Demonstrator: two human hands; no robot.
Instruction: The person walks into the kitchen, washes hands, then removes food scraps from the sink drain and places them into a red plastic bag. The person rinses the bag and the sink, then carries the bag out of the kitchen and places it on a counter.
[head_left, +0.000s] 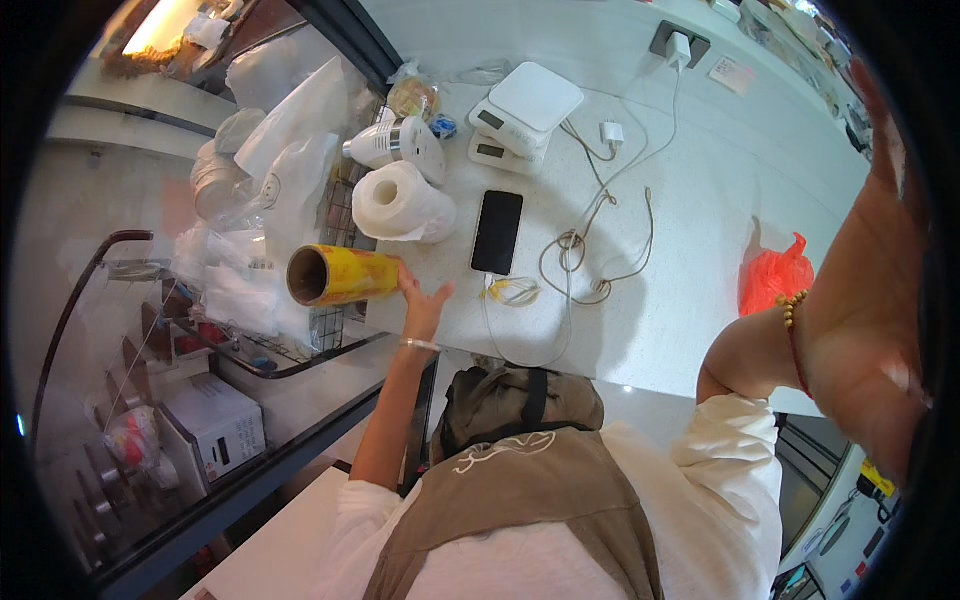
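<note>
My left hand is at the left side of the white counter, its fingertips against the lower end of a yellow cardboard tube. The thumb stands apart from the fingers, and no grip around the tube shows. The tube's hollow end faces the camera. My right hand is raised close to the camera at the right rim, palm showing; its fingers are partly cut off, so what they touch is hidden. Before me lies a smartphone, dark screen up, with a white charging cable plugged in.
Behind the tube stand a paper towel roll and a white bulb-shaped device. Two stacked kitchen scales sit farther back. Tangled cables cross the counter toward a wall socket. A red plastic bag is at right.
</note>
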